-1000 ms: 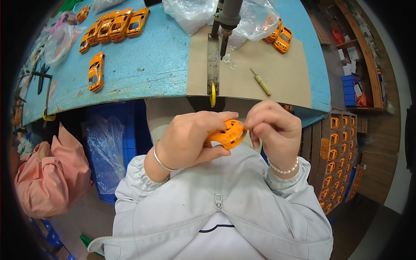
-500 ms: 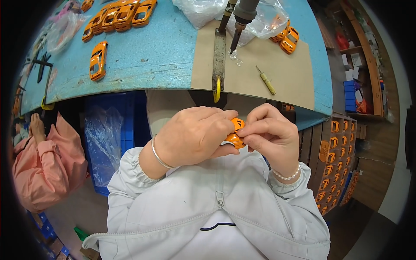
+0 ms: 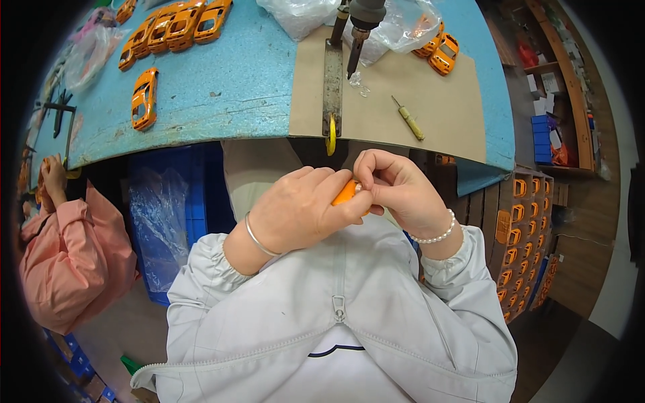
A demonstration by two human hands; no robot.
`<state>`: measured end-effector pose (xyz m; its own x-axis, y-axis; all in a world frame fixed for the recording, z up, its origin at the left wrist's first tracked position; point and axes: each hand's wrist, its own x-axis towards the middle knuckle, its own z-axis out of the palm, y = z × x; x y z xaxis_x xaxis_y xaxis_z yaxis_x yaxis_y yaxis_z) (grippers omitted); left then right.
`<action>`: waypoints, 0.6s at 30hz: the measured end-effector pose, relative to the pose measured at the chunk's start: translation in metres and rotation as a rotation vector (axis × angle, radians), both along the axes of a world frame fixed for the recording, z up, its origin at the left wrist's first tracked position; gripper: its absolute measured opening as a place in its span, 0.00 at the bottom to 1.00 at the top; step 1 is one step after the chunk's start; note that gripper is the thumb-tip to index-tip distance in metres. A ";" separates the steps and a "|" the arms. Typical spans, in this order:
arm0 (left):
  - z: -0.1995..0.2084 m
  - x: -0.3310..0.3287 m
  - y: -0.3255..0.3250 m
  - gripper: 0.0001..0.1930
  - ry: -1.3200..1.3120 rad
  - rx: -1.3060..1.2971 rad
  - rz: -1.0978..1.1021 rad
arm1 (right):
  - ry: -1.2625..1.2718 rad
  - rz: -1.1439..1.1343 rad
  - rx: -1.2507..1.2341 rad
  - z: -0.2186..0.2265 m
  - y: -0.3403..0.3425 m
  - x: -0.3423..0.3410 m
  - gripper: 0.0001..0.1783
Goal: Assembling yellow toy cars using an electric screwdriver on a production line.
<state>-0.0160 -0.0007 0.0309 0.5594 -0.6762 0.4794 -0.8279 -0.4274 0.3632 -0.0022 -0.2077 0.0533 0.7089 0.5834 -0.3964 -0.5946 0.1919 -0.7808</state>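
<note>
Orange car shell (image 3: 344, 193) is mostly hidden by hands (image 3: 295, 209), slim tool (image 3: 409, 123) beyond.

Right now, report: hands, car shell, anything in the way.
Left hand gripping orange car shell. Right hand at its exposed end. Shell mostly hidden in grip. Yellowish tool on brown sheet, clear of hands.

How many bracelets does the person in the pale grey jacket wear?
2. A thin silver metal bangle circles the wrist of the left hand, which holds an orange car shell; a white bead bracelet circles the wrist of the right hand. Grey sleeves may hide more.
</note>
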 end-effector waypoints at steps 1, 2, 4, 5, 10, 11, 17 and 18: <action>-0.002 0.001 0.000 0.17 0.017 -0.003 -0.009 | 0.030 -0.059 0.036 -0.002 0.001 0.000 0.05; -0.010 0.000 0.001 0.17 0.009 0.000 -0.004 | 0.055 -0.113 0.076 -0.004 0.002 0.001 0.03; -0.031 -0.005 0.004 0.18 0.416 -0.361 0.045 | 0.036 -0.182 0.066 -0.011 0.003 0.002 0.01; -0.036 -0.005 0.007 0.19 0.619 -0.544 0.068 | 0.026 -0.257 0.053 -0.015 0.004 0.002 0.01; -0.021 0.014 -0.001 0.21 1.246 -1.263 0.157 | -0.109 -0.039 -0.301 -0.039 0.022 -0.014 0.10; -0.018 0.021 -0.001 0.21 1.359 -1.315 0.136 | -0.057 -0.054 -0.222 -0.037 0.029 -0.016 0.12; -0.004 0.049 -0.011 0.27 1.605 -1.613 -0.389 | 0.056 -0.201 0.300 -0.022 0.028 -0.011 0.22; -0.002 0.049 -0.013 0.27 1.610 -1.613 -0.392 | 0.056 -0.205 0.297 -0.017 0.027 -0.010 0.22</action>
<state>0.0329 -0.0134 0.0287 0.8849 -0.4657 0.0049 0.4369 0.8338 0.3375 -0.0123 -0.1810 0.0362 0.8052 0.5267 -0.2726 -0.5605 0.5255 -0.6401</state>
